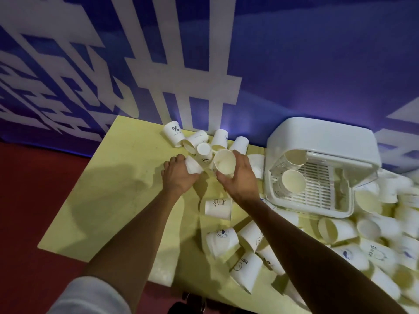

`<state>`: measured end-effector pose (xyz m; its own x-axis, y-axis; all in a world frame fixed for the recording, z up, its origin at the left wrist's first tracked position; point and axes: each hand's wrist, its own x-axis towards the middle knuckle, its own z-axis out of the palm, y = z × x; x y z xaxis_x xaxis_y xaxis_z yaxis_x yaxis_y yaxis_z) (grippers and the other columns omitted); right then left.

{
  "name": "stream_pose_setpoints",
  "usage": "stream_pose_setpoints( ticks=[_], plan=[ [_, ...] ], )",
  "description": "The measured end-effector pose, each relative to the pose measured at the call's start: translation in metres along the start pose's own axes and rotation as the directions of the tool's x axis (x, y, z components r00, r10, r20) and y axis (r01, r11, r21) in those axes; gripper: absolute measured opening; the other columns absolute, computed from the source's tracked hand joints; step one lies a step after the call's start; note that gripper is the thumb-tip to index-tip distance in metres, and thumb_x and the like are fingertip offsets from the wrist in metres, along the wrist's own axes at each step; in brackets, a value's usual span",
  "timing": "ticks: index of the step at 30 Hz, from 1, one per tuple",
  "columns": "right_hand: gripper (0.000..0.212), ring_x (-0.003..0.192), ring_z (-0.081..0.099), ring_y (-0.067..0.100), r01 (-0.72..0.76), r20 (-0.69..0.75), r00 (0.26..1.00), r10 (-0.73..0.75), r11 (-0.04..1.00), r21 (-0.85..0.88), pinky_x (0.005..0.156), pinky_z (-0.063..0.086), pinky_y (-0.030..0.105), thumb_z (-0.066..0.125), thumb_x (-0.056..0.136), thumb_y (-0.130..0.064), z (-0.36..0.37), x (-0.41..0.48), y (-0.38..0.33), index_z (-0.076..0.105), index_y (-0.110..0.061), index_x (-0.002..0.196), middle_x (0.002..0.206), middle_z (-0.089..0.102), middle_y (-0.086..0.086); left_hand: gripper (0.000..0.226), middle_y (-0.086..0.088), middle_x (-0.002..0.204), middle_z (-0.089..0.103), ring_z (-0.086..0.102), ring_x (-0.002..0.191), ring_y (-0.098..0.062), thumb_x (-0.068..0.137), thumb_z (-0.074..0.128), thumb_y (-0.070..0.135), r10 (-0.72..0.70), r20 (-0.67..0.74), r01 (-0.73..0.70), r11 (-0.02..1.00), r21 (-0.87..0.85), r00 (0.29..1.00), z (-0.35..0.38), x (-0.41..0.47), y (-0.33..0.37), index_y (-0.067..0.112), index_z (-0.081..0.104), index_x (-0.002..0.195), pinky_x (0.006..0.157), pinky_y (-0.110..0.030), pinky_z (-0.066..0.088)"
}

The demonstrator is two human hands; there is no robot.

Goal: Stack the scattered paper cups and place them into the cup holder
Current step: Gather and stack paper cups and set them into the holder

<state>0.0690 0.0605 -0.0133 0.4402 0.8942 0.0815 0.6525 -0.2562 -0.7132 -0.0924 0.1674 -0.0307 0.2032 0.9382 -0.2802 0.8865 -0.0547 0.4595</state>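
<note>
The right hand (pixel 241 175) is curling its fingers and thumb around a white paper cup (pixel 224 163), a smooth tapered cylinder with a rolled rim and a cream interior. Its mouth is facing the camera, with the long axis running away toward the table (pixel 113 189). The left hand (pixel 178 173) is gripping a second cup (pixel 192 166), which is lying tilted on the matte yellow surface. Both are sitting among scattered cups (pixel 218 208) near the far edge. The cup holder (pixel 324 137), a rigid white plastic box with a slatted floor, is standing to the right and holding two stored cups (pixel 292 181).
</note>
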Motion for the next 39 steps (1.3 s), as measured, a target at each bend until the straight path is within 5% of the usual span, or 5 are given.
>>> stream_pose_setpoints(
  ticks=[7,14,25,34,39],
  plan=[
    [0.070,0.121,0.050,0.020,-0.061,-0.126,0.990,0.059,0.998,-0.014,0.097,0.042,0.031,0.070,0.084,-0.051,-0.074,-0.022,0.027,0.043,-0.021,0.141,0.134,0.051,0.003,0.077,-0.010,0.128,0.058,0.050,0.120,-0.034,0.072,0.080,0.044,0.135,0.070,-0.122,0.979,-0.164,0.988,-0.003,-0.031,0.041,0.012,0.046,0.134,0.101,-0.043,0.043],
    [0.072,0.119,0.052,0.021,-0.121,-0.267,0.958,0.106,0.992,-0.043,0.095,0.040,0.029,0.074,0.081,-0.049,-0.144,-0.043,0.078,0.045,-0.019,0.139,0.134,0.054,0.004,0.059,0.002,0.116,0.065,0.061,0.104,-0.019,0.074,0.082,0.038,0.298,0.151,-0.233,0.911,-0.341,0.943,0.021,-0.067,0.099,0.017,0.057,0.123,0.091,-0.038,0.051],
    [0.074,0.115,0.053,0.027,-0.227,-0.151,0.964,0.217,0.972,-0.057,0.095,0.044,0.035,0.079,0.079,-0.035,-0.136,-0.051,0.117,0.044,-0.012,0.140,0.128,0.054,0.011,0.060,0.006,0.114,0.066,0.063,0.100,-0.012,0.078,0.080,0.039,0.320,0.268,-0.204,0.901,-0.383,0.909,0.050,-0.092,0.117,0.028,0.052,0.130,0.090,-0.033,0.054],
    [0.058,0.122,0.051,0.028,-0.217,-0.143,0.969,0.202,0.971,-0.099,0.103,0.044,0.038,0.067,0.087,-0.036,-0.131,-0.047,0.117,0.050,-0.008,0.135,0.135,0.052,0.010,0.059,0.003,0.118,0.063,0.061,0.101,-0.013,0.082,0.079,0.031,0.295,0.288,-0.157,0.894,-0.419,0.911,0.058,-0.101,0.121,0.022,0.051,0.133,0.071,-0.020,0.049],
    [0.046,0.109,0.061,0.014,-0.216,-0.145,0.963,0.229,0.971,0.098,0.091,0.049,0.031,0.065,0.090,-0.044,-0.142,-0.053,0.105,0.061,-0.017,0.126,0.123,0.063,-0.002,0.053,0.007,0.117,0.065,0.062,0.101,-0.007,0.081,0.079,0.039,0.285,0.284,-0.138,0.885,-0.444,0.915,0.063,-0.102,0.132,0.021,0.056,0.126,0.079,-0.025,0.053]
  ],
)
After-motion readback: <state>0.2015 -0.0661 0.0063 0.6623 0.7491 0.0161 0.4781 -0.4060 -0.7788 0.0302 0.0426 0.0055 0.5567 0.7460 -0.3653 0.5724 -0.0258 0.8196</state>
